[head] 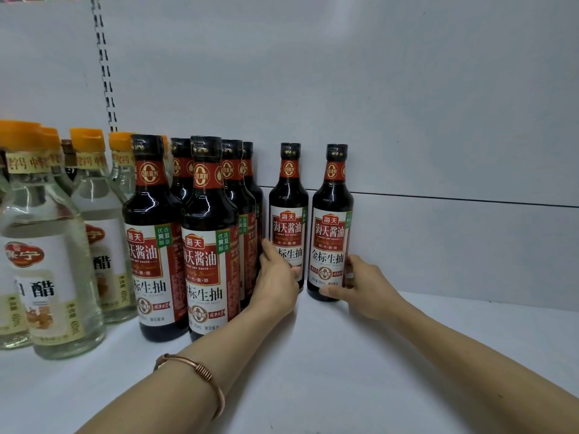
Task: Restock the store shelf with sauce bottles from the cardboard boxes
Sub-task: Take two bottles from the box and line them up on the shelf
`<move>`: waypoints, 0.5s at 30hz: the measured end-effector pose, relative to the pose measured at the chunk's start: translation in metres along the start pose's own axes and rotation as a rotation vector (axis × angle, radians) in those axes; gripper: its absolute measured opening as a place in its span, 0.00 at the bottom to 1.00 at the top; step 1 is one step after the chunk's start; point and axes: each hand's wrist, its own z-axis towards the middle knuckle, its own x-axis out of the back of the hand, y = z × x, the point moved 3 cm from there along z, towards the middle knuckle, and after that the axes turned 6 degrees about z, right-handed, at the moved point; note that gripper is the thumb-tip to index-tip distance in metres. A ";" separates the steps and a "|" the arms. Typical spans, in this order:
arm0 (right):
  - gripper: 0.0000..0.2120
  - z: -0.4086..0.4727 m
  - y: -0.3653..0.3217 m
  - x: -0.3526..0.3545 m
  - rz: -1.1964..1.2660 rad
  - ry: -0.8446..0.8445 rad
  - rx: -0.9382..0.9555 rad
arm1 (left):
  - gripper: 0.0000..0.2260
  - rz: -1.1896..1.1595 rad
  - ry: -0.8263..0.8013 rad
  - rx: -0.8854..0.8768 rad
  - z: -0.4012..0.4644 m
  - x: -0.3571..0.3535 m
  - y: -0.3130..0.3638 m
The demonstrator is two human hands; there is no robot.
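Two dark soy sauce bottles with red and white labels stand upright at the back of the white shelf. My left hand wraps the lower part of the left bottle. My right hand grips the base of the right bottle. Both bottles rest on the shelf, a small gap between them. To the left stands a cluster of several identical soy sauce bottles, in rows running front to back. No cardboard box is in view.
Clear vinegar bottles with orange caps fill the far left of the shelf. A slotted upright runs up the white back panel. Bare shelf surface lies to the right of the two held bottles and in front of them.
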 end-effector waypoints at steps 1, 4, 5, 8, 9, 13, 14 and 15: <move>0.28 0.000 0.000 0.000 0.003 0.006 0.001 | 0.34 0.004 0.002 0.002 0.000 0.000 0.000; 0.28 0.001 0.001 0.000 0.014 0.012 0.004 | 0.35 0.027 -0.001 0.001 0.000 -0.001 -0.002; 0.28 0.001 0.001 0.000 0.015 0.014 0.005 | 0.36 0.029 -0.002 0.001 0.000 -0.001 -0.002; 0.28 0.002 0.002 0.000 0.005 0.016 0.005 | 0.35 0.040 0.007 0.004 0.000 -0.001 -0.003; 0.28 0.002 0.003 -0.001 -0.001 0.017 0.004 | 0.35 0.046 0.012 0.006 0.000 0.000 -0.002; 0.28 0.002 0.004 -0.001 -0.018 0.012 0.005 | 0.31 0.049 0.052 0.001 -0.001 0.003 0.001; 0.29 0.003 0.004 -0.002 -0.021 0.011 0.001 | 0.30 0.042 0.056 0.009 -0.001 0.003 0.001; 0.29 0.003 0.005 -0.002 -0.019 0.009 -0.003 | 0.29 0.037 0.063 0.018 -0.002 0.003 0.000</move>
